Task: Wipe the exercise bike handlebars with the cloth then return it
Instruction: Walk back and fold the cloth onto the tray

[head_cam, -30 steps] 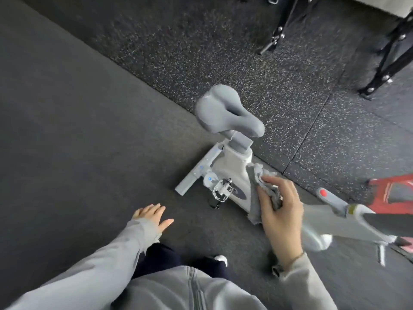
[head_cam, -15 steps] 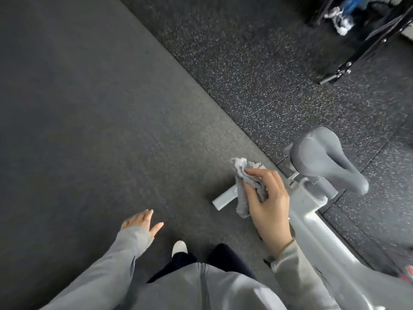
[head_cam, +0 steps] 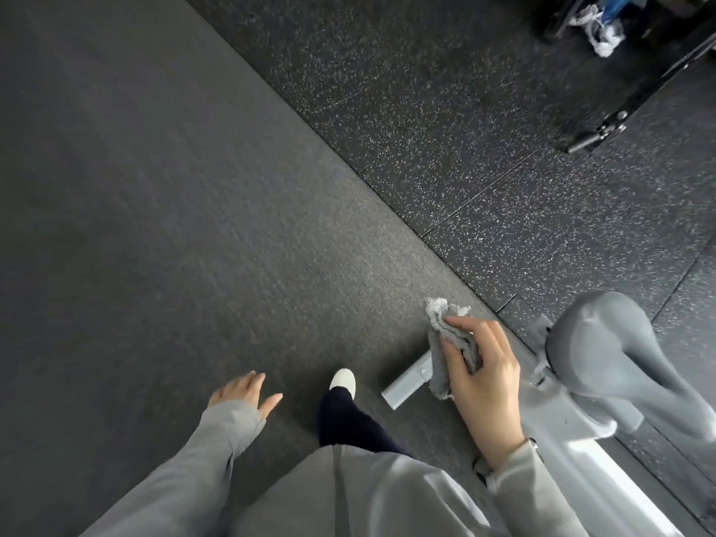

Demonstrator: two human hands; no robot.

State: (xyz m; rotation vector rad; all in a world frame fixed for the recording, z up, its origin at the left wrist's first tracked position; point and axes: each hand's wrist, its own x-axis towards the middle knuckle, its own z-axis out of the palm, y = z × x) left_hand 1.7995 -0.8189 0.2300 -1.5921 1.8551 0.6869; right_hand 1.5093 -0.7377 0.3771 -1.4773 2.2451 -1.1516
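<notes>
My right hand [head_cam: 480, 377] holds a crumpled grey cloth [head_cam: 445, 335] in its curled fingers, in the air above the bike's rear floor bar [head_cam: 407, 383]. The grey exercise bike stands at the lower right: its saddle [head_cam: 604, 358] is beside my right hand and its white frame [head_cam: 589, 459] runs down to the corner. The handlebars are out of view. My left hand [head_cam: 244, 391] hangs free at the lower left, fingers relaxed, holding nothing.
Plain dark mat [head_cam: 155, 226] covers the left; speckled rubber floor [head_cam: 465, 129] lies beyond it. A black equipment frame [head_cam: 604, 125] with white and blue items stands at the top right. My white-shoed foot [head_cam: 343, 379] is forward between my hands.
The view has swung left, away from the bike's front; the handlebar end and red part have left the frame. The saddle has shifted right. My right hand keeps its hold on the cloth.
</notes>
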